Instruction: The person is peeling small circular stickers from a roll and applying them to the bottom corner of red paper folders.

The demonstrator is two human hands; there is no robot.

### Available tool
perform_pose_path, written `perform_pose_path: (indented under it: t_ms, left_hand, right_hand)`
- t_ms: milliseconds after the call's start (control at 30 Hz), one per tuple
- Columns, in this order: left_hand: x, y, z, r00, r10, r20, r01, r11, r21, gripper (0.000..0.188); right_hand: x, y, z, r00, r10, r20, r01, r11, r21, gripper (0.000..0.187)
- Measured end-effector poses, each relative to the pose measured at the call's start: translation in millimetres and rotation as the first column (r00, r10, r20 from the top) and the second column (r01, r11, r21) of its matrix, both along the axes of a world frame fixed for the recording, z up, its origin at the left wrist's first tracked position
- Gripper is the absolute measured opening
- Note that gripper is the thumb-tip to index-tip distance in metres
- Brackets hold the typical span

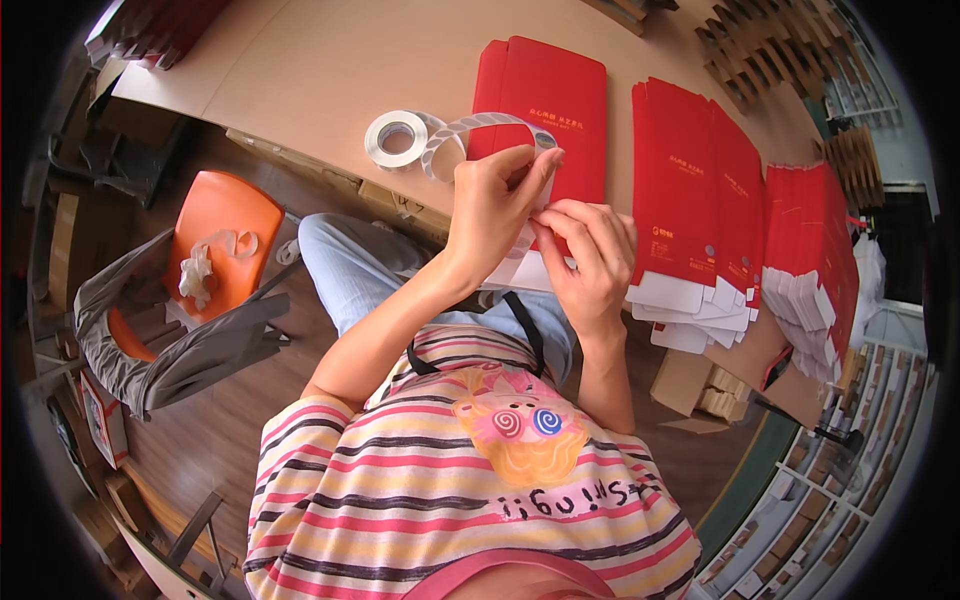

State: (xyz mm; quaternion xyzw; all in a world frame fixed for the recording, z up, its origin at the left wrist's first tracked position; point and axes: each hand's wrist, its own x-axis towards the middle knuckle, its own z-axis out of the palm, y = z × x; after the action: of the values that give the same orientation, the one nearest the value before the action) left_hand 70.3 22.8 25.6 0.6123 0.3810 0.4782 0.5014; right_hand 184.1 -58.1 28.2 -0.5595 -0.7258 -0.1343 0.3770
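Note:
Above the table's near edge, my left hand is closed in a pinch on a strip of round silvery stickers. The strip loops over from a white sticker roll lying on the table, and its loose end hangs below my fingers. Close against it on the right, my right hand pinches at the strip with thumb and forefinger; whether a single sticker is between them is too small to see. Just beyond both hands lies a flat red cardboard box, its near part covered by my hands.
Overlapping flat red boxes with white flaps lie to the right, with another red stack beyond. An orange chair holding crumpled backing strip stands at left. An open carton sits below the table on the right.

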Motion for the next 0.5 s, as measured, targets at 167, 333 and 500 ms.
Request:
perform_pose_path:
  t_ms: [167,333,500]
  left_hand:
    - [0,3,-8,1.000,0.008,0.012,-0.008,0.999,-0.031,0.030]
    - [0,7,-19,0.991,-0.047,0.129,0.077,0.970,-0.232,0.033]
    - [-4,10,-16,0.990,-0.075,0.122,0.110,0.945,-0.308,0.032]
  right_hand:
    - [-4,-2,-1,0.991,-0.020,0.134,0.013,0.998,0.057,0.022]
    - [3,-3,-2,0.982,0.033,0.188,-0.043,0.998,0.045,0.023]
    - [20,-9,8,0.973,0.095,-0.211,-0.114,0.990,-0.080,0.012]
